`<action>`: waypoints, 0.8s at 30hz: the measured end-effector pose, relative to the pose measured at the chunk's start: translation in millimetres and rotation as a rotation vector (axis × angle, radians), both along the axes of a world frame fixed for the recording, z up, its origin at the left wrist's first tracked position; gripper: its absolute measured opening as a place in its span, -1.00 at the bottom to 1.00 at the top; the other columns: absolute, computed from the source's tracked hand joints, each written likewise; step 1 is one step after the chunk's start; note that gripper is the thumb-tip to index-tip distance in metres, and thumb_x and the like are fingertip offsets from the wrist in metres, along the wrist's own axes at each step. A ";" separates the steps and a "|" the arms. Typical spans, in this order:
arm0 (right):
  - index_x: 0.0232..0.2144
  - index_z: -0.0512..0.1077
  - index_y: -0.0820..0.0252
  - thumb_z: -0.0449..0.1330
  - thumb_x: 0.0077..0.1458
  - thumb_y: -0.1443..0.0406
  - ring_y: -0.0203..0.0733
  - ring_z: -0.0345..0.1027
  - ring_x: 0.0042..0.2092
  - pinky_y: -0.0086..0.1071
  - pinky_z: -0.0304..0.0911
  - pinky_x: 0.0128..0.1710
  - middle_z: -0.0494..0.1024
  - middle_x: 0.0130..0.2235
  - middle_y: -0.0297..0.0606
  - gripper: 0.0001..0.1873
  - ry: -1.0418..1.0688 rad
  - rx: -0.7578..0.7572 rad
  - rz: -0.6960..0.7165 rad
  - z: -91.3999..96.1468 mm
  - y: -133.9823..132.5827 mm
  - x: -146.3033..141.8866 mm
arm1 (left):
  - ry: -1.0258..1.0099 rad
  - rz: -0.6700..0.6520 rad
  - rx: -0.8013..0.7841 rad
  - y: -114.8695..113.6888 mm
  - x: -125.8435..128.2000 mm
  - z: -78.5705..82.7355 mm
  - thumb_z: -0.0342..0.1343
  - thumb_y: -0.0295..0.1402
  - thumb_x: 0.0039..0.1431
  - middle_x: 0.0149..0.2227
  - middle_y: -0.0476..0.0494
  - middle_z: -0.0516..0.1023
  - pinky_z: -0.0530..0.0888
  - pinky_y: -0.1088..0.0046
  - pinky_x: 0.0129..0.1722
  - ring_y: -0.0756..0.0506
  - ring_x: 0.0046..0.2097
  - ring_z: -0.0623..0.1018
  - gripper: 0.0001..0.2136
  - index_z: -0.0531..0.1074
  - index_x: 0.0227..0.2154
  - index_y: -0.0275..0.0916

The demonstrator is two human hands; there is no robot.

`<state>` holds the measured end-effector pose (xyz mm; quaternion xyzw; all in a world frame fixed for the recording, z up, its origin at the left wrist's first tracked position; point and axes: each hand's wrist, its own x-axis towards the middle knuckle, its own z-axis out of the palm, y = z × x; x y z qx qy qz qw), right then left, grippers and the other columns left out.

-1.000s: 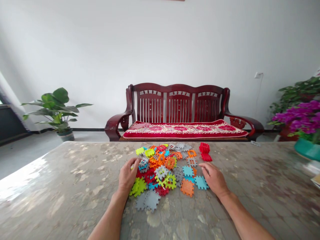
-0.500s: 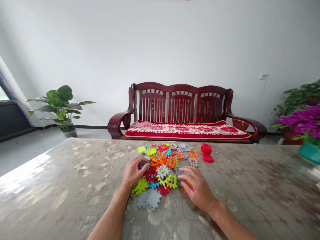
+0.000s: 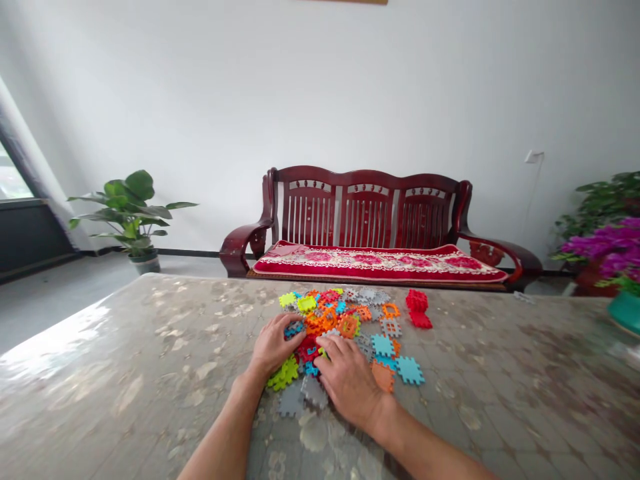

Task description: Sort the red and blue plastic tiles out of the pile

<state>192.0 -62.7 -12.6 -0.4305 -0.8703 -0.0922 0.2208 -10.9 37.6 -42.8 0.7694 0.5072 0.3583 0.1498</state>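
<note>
A heap of colourful square plastic puzzle tiles with notched edges lies on the table. My left hand (image 3: pixel 275 343) rests at the heap's left side, thumb and fingers apart around a blue tile (image 3: pixel 294 329); whether it presses on it I cannot tell. My right hand (image 3: pixel 353 380) spreads over the heap's near middle, its fingers hiding tiles beneath. Between the hands a red tile (image 3: pixel 309 348) shows. Close to my left wrist is a lime green tile (image 3: pixel 285 373), with a grey tile (image 3: pixel 291 400) nearer me. Light blue tiles (image 3: pixel 410 371) and an orange tile (image 3: pixel 383 377) lie right of my right hand.
Joined red tiles (image 3: pixel 417 308) stand apart at the heap's back right. The table (image 3: pixel 165 373) has a patterned, glossy cover. Behind it is a dark red wooden bench (image 3: pixel 365 207) with a floral cushion. Purple flowers (image 3: pixel 610 247) in a teal pot stand at the right.
My right hand has moved left onto the middle of the heap, uncovering light blue and orange tiles. My left hand stays beside the same tiles. The view has shifted slightly.
</note>
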 end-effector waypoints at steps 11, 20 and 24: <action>-0.26 0.52 0.11 0.16 0.11 0.32 -0.05 0.37 -0.03 -0.14 0.26 0.02 0.56 -0.11 -0.19 -0.84 0.667 -0.175 -0.188 8.9 20.1 41.8 | -0.003 0.015 -0.032 2.9 -1.1 -2.9 0.11 -0.13 0.10 -0.06 -0.12 0.56 0.37 0.30 0.07 -0.18 0.00 0.51 -0.67 0.52 -0.10 -0.08; -0.23 0.48 0.21 0.20 -0.05 0.04 -0.15 0.47 -0.38 -0.36 0.36 -0.44 0.57 -0.39 -0.26 -0.58 1.282 -0.629 -0.361 4.1 21.8 112.1 | -0.012 0.012 -0.044 4.8 -3.0 -2.9 0.09 -0.10 0.10 -0.06 -0.10 0.57 0.38 0.31 0.06 -0.18 -0.01 0.51 -0.66 0.52 -0.11 -0.08; -0.11 0.46 0.14 0.12 0.01 0.12 -0.15 0.49 -0.40 -0.34 0.36 -0.46 0.60 -0.36 -0.26 -0.60 0.974 -0.546 -0.478 -13.6 20.7 151.5 | -0.019 0.027 -0.055 4.7 -2.4 -1.5 0.10 -0.08 0.08 -0.07 -0.08 0.58 0.39 0.31 0.07 -0.17 -0.01 0.52 -0.66 0.54 -0.13 -0.06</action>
